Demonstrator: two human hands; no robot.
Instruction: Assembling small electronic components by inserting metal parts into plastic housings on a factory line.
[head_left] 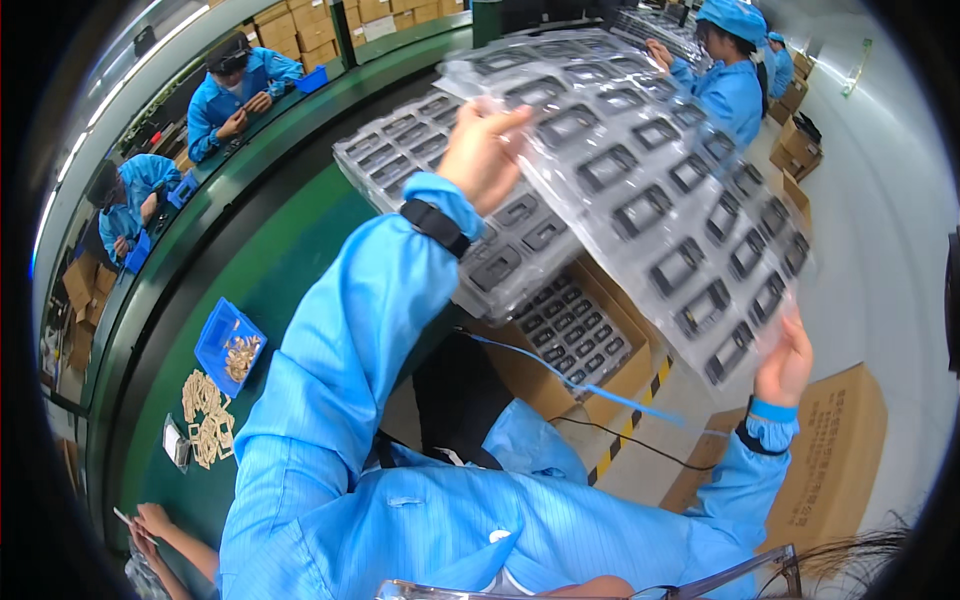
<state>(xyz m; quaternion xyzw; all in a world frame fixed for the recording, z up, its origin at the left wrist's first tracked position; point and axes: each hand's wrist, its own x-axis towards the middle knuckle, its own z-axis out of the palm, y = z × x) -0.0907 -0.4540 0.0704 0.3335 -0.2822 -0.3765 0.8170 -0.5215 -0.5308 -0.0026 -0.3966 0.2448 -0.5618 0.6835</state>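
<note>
A clear plastic blister tray [607, 213], with rows of dark rectangular frame-like parts in it, is lifted and tilted in front of me. My left hand [484, 152] grips its left edge, thumb on top. My right hand [784, 366] pinches its near right corner; those fingers are partly hidden behind the plastic. Beneath my left wrist, similar filled trays [500, 268] lie in a stack on the green work surface. Below the raised tray, an open cardboard box [629, 318] holds another tray [574, 335] of dark parts.
A blue bin [218, 338] of small gold-coloured pieces stands beside a loose pile of tan pieces [207, 420] on the green belt [290, 265]. A blue cord [560, 378] hangs near the box. A large carton [825, 460] stands at right. Co-workers in blue sit around the line.
</note>
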